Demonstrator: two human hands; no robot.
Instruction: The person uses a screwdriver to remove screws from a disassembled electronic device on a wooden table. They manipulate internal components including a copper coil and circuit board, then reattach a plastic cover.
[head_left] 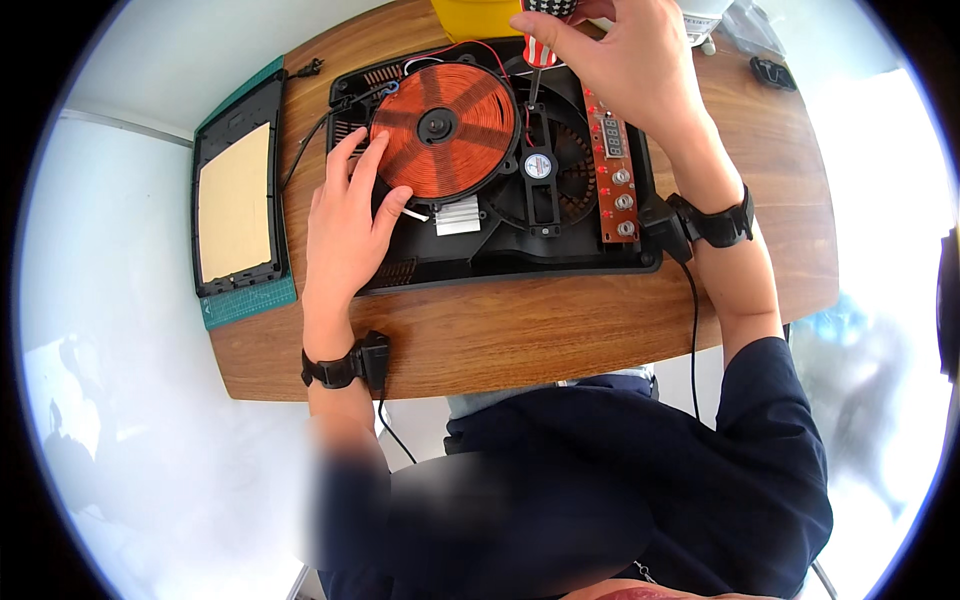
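An opened induction cooker base [580, 258], black and shallow, lies on the table. In its left half sits a round copper coil [440, 88] with a dark hub. My left hand [345, 225] rests at the coil's lower left edge, fingers spread. My right hand [645, 75] grips a screwdriver [541, 50] by its red and white handle. The screwdriver's shaft points down at the far end of a black fan bracket [541, 195]; whether the tip sits in a screw is too small to tell. A silver heat sink [458, 216] shows below the coil.
A brown circuit board [610, 160] with a digit display runs along the base's right side. To the left, a black cover panel [235, 200] lies on a green cutting mat [250, 303]. A yellow container [475, 20] stands behind. Cables hang from both wrist straps.
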